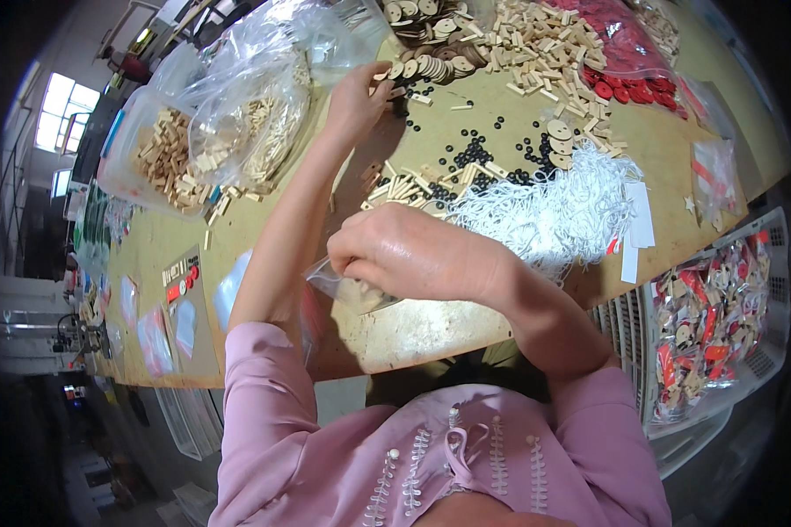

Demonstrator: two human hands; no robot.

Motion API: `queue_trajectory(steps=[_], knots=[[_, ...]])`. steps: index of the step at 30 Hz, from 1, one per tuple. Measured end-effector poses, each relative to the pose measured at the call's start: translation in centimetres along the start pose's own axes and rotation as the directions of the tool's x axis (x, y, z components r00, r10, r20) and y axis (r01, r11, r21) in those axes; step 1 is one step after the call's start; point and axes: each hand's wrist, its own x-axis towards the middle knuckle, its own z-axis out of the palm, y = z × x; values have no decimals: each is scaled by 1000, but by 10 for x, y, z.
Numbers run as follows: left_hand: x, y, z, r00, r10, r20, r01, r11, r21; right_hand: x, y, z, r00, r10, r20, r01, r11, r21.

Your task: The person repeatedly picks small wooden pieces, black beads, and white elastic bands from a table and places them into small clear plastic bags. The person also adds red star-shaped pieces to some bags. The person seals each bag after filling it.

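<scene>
My left hand (358,107) reaches to the far side of the table, its fingers closed at the edge of a row of round wooden discs (432,68). The fingertips pinch the nearest wooden disc, partly hidden by the hand. Close to my body, my right hand (404,253) is closed on a small clear plastic bag (360,295). Pale wooden pieces show inside that bag, below my curled fingers. Beyond my right hand lie loose wooden sticks (404,189), small black rings (473,151) and a heap of white string (545,206).
Wooden blocks (536,44) are piled at the back, beside a bag of red discs (628,53). A clear tub (125,167) and bags of wooden pieces stand at left. A crate (769,351) of filled packets sits at right. Flat bags (154,338) lie front left.
</scene>
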Motion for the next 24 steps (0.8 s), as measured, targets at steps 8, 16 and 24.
queue_trajectory(steps=[8, 16, 24], knots=[[36, -7, 27, 999, 43, 20, -47, 945, 325, -2, 3, 1, 1000, 5, 11, -5, 1000, 22], [-20, 12, -29, 973, -216, 81, 215, 720, -660, 7, 14, 2, 995, -57, -78, 63, 995, 72], [-142, 92, -129, 999, -11, -34, -19, 638, -769, 7, 18, -18, 981, 118, -153, -101, 988, 114]])
